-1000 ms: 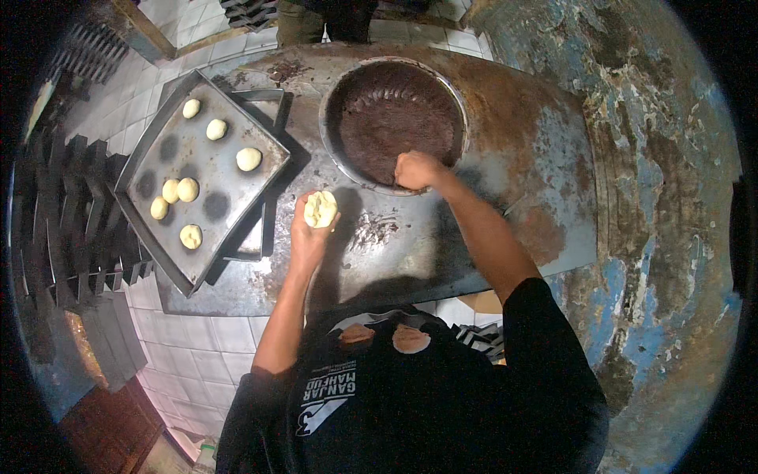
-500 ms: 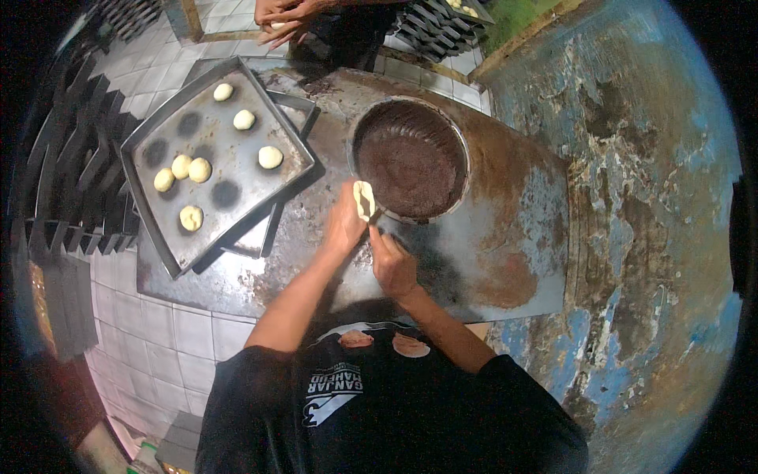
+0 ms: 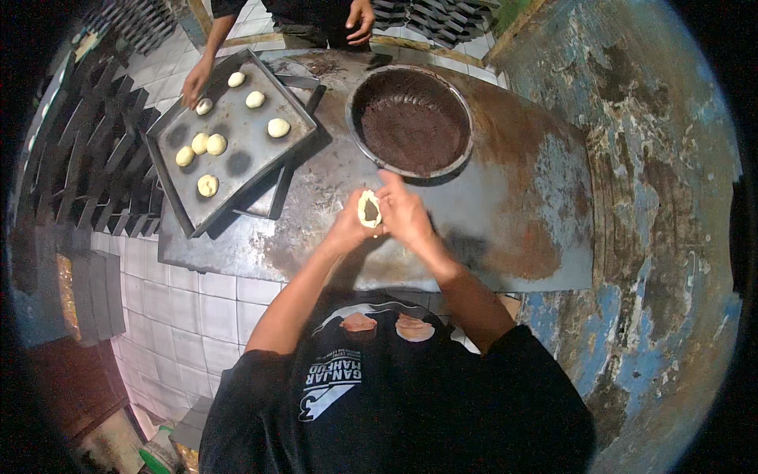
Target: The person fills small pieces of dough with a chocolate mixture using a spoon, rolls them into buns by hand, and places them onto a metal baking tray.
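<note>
In my left hand is a piece of pale dough, gripped upright with its top opened around a dark brown filling. My right hand is against the dough's right side, index finger raised, the other fingers partly blurred. Just beyond both hands sits a round metal bowl of dark brown crumbly mixture. To the left, several pale dough balls lie on a square metal tray, which is set askew on a second tray.
Across the worn metal table, a co-worker's hand reaches to the tray's far-left edge; their other hand hangs near the bowl. Stacked dark pans stand left. A peeling blue-grey surface fills the right.
My right hand has left the bowl and come to the dough in my left hand, which now shows dark filling. The co-worker's hand has come down to the tray, where another ball appears.
</note>
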Demonstrator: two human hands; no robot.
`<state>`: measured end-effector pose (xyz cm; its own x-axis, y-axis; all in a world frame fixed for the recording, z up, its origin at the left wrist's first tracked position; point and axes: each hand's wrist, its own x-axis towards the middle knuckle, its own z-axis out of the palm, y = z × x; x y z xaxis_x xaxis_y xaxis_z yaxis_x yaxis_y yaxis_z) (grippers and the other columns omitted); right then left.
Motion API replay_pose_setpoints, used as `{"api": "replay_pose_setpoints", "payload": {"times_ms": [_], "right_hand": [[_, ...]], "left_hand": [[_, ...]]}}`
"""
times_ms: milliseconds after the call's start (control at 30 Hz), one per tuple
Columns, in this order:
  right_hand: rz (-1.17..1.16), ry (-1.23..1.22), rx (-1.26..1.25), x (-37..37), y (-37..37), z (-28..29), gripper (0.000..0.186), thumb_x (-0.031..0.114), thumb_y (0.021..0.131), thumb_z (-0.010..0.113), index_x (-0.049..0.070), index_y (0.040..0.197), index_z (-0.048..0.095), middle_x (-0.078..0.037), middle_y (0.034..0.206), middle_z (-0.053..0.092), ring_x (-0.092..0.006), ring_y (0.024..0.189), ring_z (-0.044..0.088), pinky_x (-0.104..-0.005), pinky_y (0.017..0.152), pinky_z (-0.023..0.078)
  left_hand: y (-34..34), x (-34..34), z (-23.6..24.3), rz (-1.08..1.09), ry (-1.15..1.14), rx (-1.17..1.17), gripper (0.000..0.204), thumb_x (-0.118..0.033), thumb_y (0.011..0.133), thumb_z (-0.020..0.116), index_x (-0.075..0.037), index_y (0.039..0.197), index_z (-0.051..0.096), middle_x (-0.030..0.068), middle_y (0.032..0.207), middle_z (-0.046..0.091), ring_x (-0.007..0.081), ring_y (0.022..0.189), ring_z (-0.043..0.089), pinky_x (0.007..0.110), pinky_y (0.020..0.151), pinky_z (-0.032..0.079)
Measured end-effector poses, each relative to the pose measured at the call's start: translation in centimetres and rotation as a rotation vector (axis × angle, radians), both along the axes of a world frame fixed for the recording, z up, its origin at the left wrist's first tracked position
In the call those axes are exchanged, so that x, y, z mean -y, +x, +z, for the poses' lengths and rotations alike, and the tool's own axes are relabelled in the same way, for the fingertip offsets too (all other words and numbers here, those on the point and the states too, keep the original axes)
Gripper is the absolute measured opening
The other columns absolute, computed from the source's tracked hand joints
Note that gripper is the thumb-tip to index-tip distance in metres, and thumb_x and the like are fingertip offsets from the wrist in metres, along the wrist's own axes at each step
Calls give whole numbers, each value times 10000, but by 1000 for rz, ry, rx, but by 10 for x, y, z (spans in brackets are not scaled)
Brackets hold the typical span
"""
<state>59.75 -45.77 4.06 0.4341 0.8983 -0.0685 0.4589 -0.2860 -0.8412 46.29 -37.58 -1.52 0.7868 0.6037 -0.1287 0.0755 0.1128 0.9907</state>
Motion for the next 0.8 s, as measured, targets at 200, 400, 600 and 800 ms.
{"api": "replay_pose_setpoints", "payload": {"times_ms": [200,400,600,800], "right_hand": [[-145,474,20,74,-10,12,487,-37,926,500,41,1406,502,-229,1254,647,-392,1203,599,-454,1034,465],[-103,379,312,94,-29,23,518,73,968,608,-26,1435,407,-111,1096,740,-216,1019,676,-357,964,484],[-319,501,-979,102,-15,12,823,76,853,775,-3,1489,259,-108,1095,669,-199,1063,628,-363,972,469],[322,161,18,122,-34,76,728,34,883,728,21,1491,328,-150,1172,658,-211,1001,662,-356,867,541]], "left_hand": [[-2,29,49,-52,-248,-2,442,-160,818,816,-84,1174,566,-23,979,606,100,862,577,253,750,476],[1,70,72,-18,-394,113,328,-303,946,702,-70,1164,626,-7,984,634,102,835,581,259,727,476],[-3,92,91,94,216,146,393,-293,1016,605,75,1135,676,107,1282,676,180,1058,637,342,906,500],[-48,99,108,-228,547,-407,348,-252,917,656,-64,1207,697,161,923,740,217,854,701,370,806,525]]}}
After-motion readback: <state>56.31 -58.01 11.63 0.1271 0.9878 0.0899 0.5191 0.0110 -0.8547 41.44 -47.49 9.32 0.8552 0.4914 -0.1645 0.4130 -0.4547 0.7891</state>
